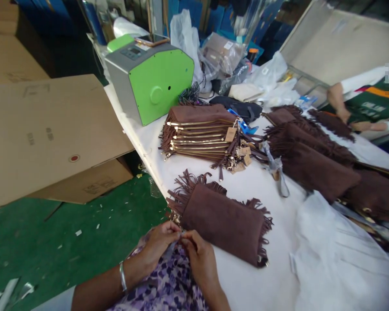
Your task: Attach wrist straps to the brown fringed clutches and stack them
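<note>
1. Fringed bag [223,224]: brown, suede-like, rectangular, lying flat on the white table [246,285] just beyond the hands.
2. Left hand [158,244] and right hand [201,259]: fingertips pinched together on a small pale piece [181,233], too blurred to identify, near the bag's left end.
3. Stacked bags [197,134], gold-zipped, between that bag and a boxy green machine [162,84].
4. Crumpled, translucent plastic [324,250] and more brown bags [314,168] crowd the right side.
</note>
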Motion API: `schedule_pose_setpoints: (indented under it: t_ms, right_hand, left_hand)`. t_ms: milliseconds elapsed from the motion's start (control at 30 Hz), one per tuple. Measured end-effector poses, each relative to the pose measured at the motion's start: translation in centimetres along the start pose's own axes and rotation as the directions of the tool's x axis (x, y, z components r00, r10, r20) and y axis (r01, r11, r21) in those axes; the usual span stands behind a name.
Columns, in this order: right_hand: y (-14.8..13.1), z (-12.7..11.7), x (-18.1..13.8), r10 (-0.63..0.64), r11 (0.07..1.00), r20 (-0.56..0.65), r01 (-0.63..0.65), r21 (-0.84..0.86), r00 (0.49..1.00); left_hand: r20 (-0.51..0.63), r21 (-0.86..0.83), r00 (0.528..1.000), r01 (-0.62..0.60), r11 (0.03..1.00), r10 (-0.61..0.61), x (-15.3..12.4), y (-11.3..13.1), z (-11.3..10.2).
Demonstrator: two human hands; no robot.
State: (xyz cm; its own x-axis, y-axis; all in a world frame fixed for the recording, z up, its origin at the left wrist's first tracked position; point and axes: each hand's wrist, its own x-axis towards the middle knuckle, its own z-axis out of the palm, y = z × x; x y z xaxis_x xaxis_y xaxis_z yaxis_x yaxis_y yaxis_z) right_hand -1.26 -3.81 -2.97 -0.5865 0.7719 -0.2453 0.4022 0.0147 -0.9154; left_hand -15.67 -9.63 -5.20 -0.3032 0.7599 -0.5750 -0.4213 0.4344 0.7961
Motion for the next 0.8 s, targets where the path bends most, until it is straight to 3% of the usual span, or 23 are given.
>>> schedule_pose_setpoints:
  t_ms: [200, 333, 400, 533, 800]
  right_hand:
    - [0.3, -0.2, 0.0, -0.026, 1.000, -0.031, 0.026, 0.017, 0.999]
    - [0.4, -1.5, -1.3, 0.112, 0.993, -0.153, -0.104, 0.059, 0.982]
    - [0.5, -1.9, -1.7, 0.137, 0.990, -0.159, -0.129, 0.059, 0.978]
    - [0.6, -1.2, -1.6, 0.055, 0.997, -0.078, -0.051, 0.052, 0.995]
    - [1.4, 0.7, -0.2, -0.027, 0.994, -0.100, 0.016, -0.111, 0.995]
  left_hand:
    - [-0.017, -0.035, 1.000, 0.014, 0.999, -0.014, -0.5, 0.6, 0.4]
    - [-0.020, -0.075, 0.998, 0.058, 0.996, -0.060, -0.8, 1.0, 0.9]
    - [-0.021, -0.081, 0.996, 0.084, 0.993, -0.086, -0.8, 0.9, 1.0]
    - [0.003, -0.087, 0.996, 0.088, 0.992, -0.088, -0.7, 0.6, 1.0]
    - [-0.023, -0.031, 0.999, 0.040, 0.999, -0.041, -0.6, 0.7, 0.9]
